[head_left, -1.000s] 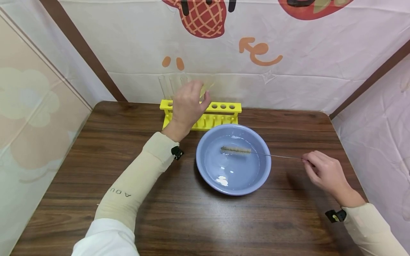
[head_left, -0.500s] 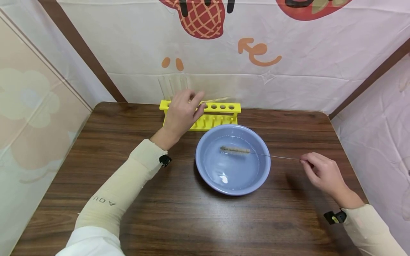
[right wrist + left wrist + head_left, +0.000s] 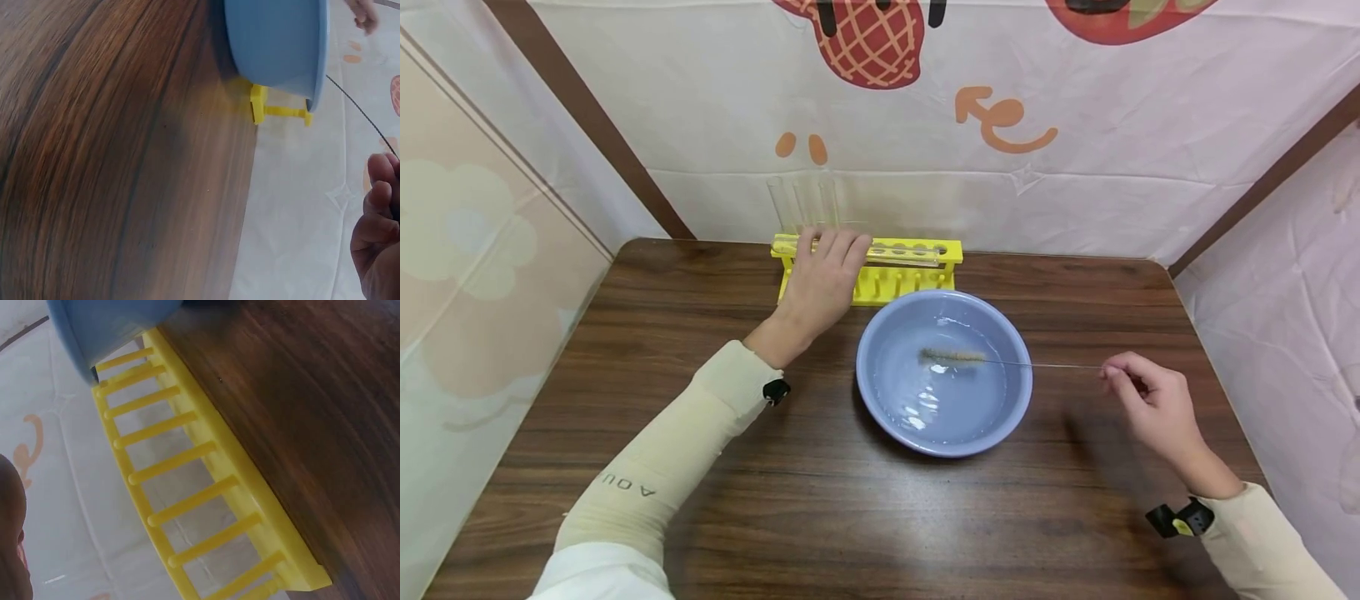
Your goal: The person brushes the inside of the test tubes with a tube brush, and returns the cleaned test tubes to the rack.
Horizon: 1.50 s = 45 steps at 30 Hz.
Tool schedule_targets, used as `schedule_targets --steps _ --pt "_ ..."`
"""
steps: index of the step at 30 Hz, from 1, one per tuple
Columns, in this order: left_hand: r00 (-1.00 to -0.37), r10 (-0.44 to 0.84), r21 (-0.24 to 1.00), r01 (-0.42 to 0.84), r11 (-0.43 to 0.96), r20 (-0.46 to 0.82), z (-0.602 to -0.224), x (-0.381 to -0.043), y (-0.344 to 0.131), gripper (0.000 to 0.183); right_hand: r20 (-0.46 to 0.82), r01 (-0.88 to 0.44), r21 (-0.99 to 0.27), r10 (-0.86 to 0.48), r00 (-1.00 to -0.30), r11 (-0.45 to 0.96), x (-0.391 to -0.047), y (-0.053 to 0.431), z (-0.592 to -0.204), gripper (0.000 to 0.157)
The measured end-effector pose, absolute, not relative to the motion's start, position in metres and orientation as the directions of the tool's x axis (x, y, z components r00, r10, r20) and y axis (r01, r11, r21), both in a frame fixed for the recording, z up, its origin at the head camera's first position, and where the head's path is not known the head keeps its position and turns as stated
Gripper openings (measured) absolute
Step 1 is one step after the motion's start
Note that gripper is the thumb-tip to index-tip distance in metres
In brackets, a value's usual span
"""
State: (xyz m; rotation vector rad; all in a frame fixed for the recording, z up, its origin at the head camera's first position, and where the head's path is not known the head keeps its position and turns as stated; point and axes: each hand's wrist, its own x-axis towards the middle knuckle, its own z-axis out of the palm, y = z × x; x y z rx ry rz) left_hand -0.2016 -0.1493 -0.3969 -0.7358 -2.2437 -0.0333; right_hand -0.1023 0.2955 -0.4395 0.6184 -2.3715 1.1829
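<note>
My left hand (image 3: 814, 283) grips a clear glass test tube (image 3: 906, 257), which lies nearly level in front of the top of the yellow test tube rack (image 3: 953, 250). The fingers hide the tube's middle. On the right, my right hand (image 3: 1157, 412) pinches the thin wire handle of a test tube brush (image 3: 953, 357). Its bristle head lies in the water inside the blue basin (image 3: 869, 396). In the right wrist view the wire runs from my fingertips (image 3: 380, 167) behind the basin's rim.
Several clear test tubes (image 3: 802, 204) stand upright at the rack's left end. The basin sits close in front of the rack on the brown wooden table (image 3: 865, 517). A printed cloth (image 3: 1097, 150) hangs behind the table's back edge.
The test tube has swung down from a raised tilt to nearly level as my left hand lowered and turned, moving slightly left. My right hand keeps its pinch on the brush wire, shifting only slightly.
</note>
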Motion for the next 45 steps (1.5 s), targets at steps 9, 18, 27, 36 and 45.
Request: schedule_targets --steps 9,18,27,36,45 --pt "-0.617 0.524 -0.213 0.506 0.836 0.587 -0.404 -0.194 -0.153 0.025 0.535 -0.521 -0.76 -0.079 -0.841 0.388 -0.102 0.294 -0.428 0.018" --pt "-0.625 0.52 -0.239 0.48 0.844 0.582 -0.411 -0.188 -0.157 0.026 0.508 -0.507 -0.859 -0.01 -0.861 0.066 -0.105 0.293 -0.419 0.017" --pt "-0.604 0.532 -0.261 0.481 0.837 0.594 -0.416 -0.181 -0.161 0.023 0.505 -0.503 -0.863 0.076 -0.86 0.044 -0.106 0.292 -0.415 0.019" --pt "-0.627 0.543 -0.224 0.517 0.826 0.558 -0.418 -0.17 -0.159 0.021 0.412 -0.431 -0.891 0.145 -0.899 -0.144 -0.11 0.291 -0.413 0.024" --pt "-0.584 0.572 -0.221 0.562 0.797 0.576 -0.421 -0.162 -0.159 0.018 0.311 -0.359 -0.89 0.203 -0.929 -0.281 -0.111 0.288 -0.406 0.027"
